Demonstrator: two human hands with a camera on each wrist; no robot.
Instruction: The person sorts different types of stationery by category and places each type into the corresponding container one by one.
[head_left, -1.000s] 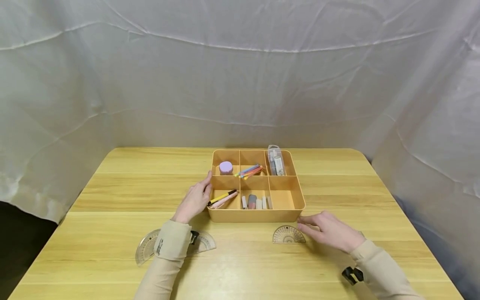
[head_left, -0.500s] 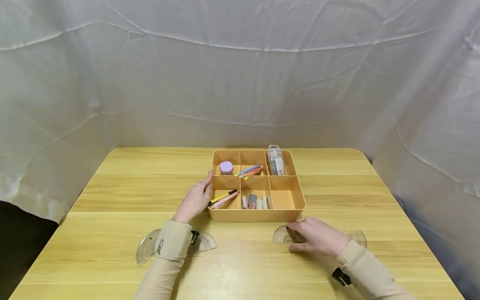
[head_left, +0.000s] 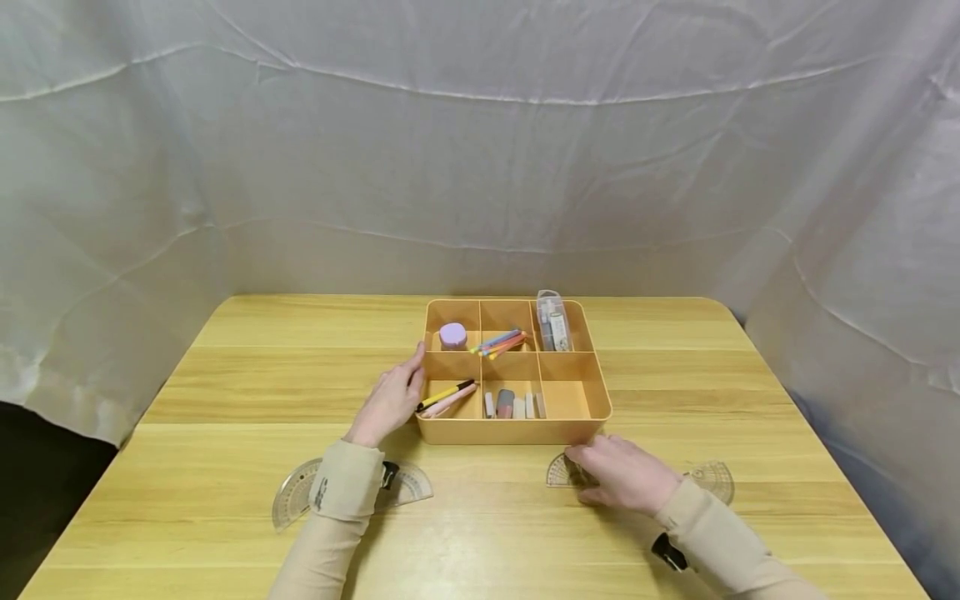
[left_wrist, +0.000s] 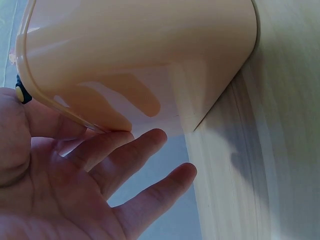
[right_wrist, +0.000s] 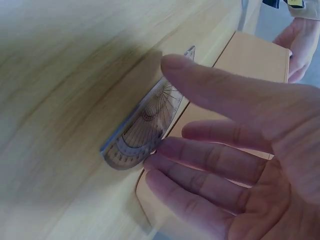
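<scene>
My left hand point(head_left: 386, 404) lies along the left wall of an orange divided organizer tray point(head_left: 510, 432), its fingers extended against the outer wall in the left wrist view. At the tray's front right, my right hand point(head_left: 622, 473) is over a clear protractor point(head_left: 558, 473), covering part of it. The right wrist view shows the protractor point(right_wrist: 147, 120) flat on the table between the thumb and the fingers, with the fingertips right at its edge beside the tray. Another protractor point(head_left: 712, 481) lies right of this hand, partly behind the wrist.
Clear protractor parts point(head_left: 291, 496) show either side of the left forearm. The tray holds pens point(head_left: 450, 398), erasers point(head_left: 505, 404), a lilac round container point(head_left: 452, 336), colourful sticks point(head_left: 498, 342) and a clear case point(head_left: 552, 323). Grey cloth point(head_left: 480, 167) hangs behind the wooden table point(head_left: 487, 533).
The right hand has moved left from the tray's front right corner onto the protractor, and its fingers have drawn closer together. The left hand has stayed at the tray's left side.
</scene>
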